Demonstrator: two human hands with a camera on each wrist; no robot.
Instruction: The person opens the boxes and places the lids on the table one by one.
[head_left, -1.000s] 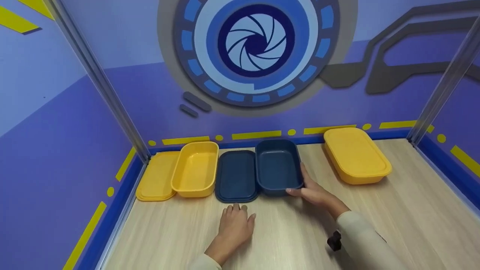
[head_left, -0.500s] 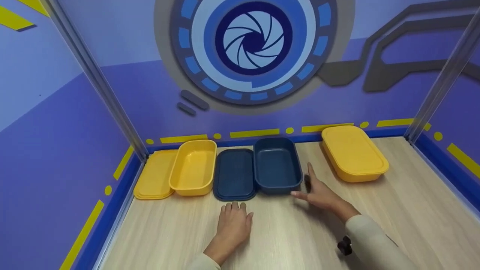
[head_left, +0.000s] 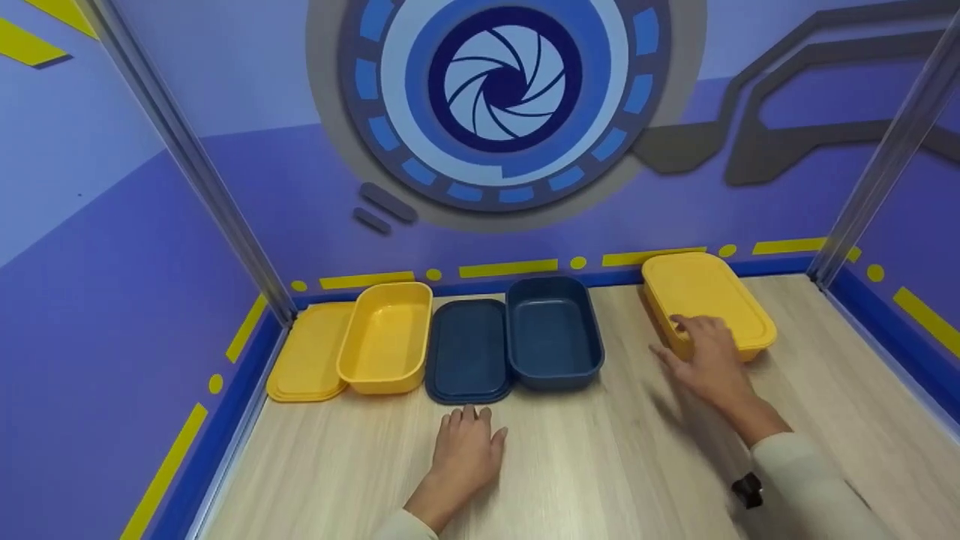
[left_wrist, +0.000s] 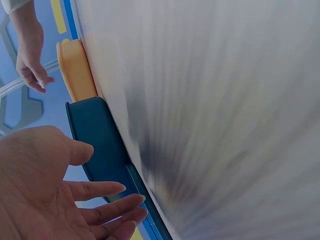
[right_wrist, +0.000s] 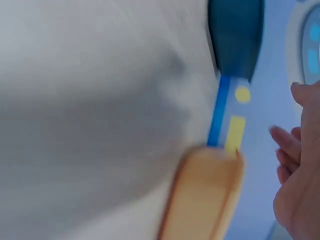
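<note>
My left hand [head_left: 466,450] lies just in front of the dark blue lid [head_left: 469,351], fingers loosely extended and holding nothing. Right of that lid stands a dark blue lunch box [head_left: 555,330] without a cover, its inside bare. My right hand [head_left: 712,367] hovers at the near left side of the yellow lidded box [head_left: 705,292], covering part of it in the head view. In the right wrist view the right hand [right_wrist: 300,160] shows relaxed fingers with nothing in them, apart from the yellow lidded box [right_wrist: 202,195].
At the left of the row sit a yellow lid [head_left: 311,352] and an uncovered yellow box [head_left: 386,337]. The row runs along the patterned back wall [head_left: 300,210]. Side walls with metal corner posts [head_left: 187,165] bound the wooden table [head_left: 570,465].
My right hand has let go of the dark blue box and moved right, over to the yellow lidded box. The left hand has stayed in place.
</note>
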